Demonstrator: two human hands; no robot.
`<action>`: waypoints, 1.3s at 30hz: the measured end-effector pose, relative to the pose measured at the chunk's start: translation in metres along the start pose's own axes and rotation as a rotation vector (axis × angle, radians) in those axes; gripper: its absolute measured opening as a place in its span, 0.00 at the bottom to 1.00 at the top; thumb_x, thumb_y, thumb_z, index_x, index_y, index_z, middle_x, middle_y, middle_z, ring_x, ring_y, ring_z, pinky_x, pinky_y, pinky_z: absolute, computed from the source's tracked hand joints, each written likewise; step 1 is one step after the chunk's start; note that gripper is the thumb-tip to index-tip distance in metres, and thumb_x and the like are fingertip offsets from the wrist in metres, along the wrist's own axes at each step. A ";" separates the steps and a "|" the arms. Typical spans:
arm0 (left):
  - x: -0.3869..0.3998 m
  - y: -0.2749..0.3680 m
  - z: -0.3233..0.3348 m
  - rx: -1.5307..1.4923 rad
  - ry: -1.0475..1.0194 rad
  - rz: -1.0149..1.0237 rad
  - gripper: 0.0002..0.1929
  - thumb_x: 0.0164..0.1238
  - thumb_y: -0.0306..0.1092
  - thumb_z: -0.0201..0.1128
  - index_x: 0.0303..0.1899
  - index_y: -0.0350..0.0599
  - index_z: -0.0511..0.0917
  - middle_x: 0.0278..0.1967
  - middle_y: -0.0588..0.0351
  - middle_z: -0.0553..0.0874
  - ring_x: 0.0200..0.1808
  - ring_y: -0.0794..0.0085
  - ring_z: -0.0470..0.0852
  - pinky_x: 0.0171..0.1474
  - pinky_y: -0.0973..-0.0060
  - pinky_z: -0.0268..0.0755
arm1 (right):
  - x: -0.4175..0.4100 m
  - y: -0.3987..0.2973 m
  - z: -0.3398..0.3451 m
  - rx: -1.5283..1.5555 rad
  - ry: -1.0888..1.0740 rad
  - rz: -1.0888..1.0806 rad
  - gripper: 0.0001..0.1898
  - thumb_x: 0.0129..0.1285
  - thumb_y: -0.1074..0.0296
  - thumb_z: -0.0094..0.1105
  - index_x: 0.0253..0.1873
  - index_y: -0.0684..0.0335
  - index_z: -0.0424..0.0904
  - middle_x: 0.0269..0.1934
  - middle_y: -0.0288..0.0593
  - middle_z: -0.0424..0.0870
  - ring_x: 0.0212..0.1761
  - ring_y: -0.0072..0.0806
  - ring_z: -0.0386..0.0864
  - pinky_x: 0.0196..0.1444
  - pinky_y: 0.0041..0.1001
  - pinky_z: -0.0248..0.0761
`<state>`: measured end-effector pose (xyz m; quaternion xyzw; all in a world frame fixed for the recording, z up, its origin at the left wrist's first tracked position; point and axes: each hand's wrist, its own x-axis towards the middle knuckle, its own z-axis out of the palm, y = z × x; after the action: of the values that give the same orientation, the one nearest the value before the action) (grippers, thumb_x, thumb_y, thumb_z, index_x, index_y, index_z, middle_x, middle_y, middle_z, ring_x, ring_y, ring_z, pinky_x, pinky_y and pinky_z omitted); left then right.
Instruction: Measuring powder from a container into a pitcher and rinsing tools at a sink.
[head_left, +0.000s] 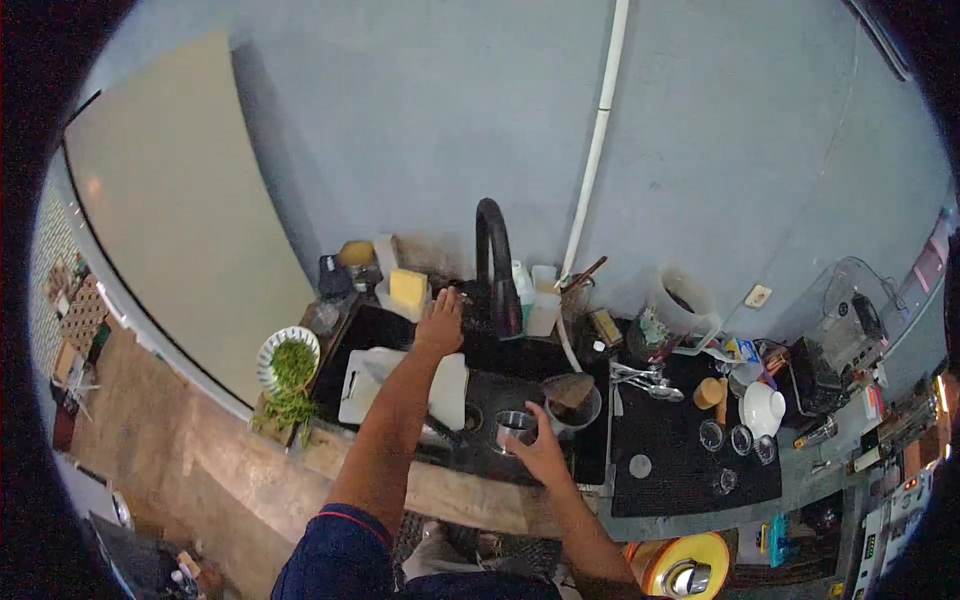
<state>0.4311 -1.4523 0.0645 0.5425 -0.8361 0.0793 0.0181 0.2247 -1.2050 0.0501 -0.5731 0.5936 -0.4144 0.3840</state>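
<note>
My left hand (441, 322) reaches to the back of the black sink (337, 337), fingers stretched out, between a yellow sponge (409, 288) and the base of the black gooseneck faucet (491, 247). What lies under its fingertips is hidden. My right hand (544, 450) grips a clear cup (514, 426) over the sink's right half. Just right of the cup stands a translucent container (589, 417) with a brown piece in it. Below my left forearm, a white cutting board (442, 386) lies across the sink, a dark handle (444, 429) near its lower edge.
Left of the sink stands a fluted bowl (262, 356) of green leaves, more greens (292, 411) spilling over the edge. On the right, a black drying mat (660, 480) carries spoons (649, 382), a white bowl (763, 409) and several small clear lids. A pitcher (679, 300) stands behind.
</note>
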 end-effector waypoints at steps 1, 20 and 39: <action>0.014 0.001 0.003 -0.043 0.043 -0.026 0.33 0.71 0.38 0.47 0.74 0.36 0.51 0.77 0.45 0.48 0.78 0.56 0.44 0.76 0.60 0.46 | 0.005 0.002 0.002 -0.021 0.005 0.013 0.45 0.53 0.57 0.75 0.72 0.60 0.56 0.70 0.56 0.61 0.72 0.46 0.61 0.71 0.40 0.56; -0.005 -0.046 0.032 -1.013 0.304 0.158 0.30 0.63 0.31 0.63 0.66 0.39 0.64 0.68 0.36 0.64 0.70 0.45 0.64 0.70 0.56 0.58 | 0.073 0.004 0.034 0.082 0.271 -0.035 0.54 0.48 0.73 0.75 0.76 0.57 0.45 0.64 0.57 0.65 0.62 0.39 0.70 0.63 0.36 0.66; -0.230 -0.080 0.050 -1.286 0.212 -0.086 0.12 0.64 0.22 0.57 0.48 0.37 0.76 0.45 0.46 0.80 0.49 0.58 0.80 0.55 0.68 0.71 | 0.071 0.006 0.050 0.221 0.365 0.007 0.52 0.47 0.62 0.78 0.74 0.60 0.52 0.61 0.48 0.68 0.62 0.36 0.69 0.65 0.35 0.64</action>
<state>0.6007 -1.2838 -0.0028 0.4455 -0.6881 -0.3843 0.4247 0.2661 -1.2781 0.0274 -0.4409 0.6063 -0.5727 0.3319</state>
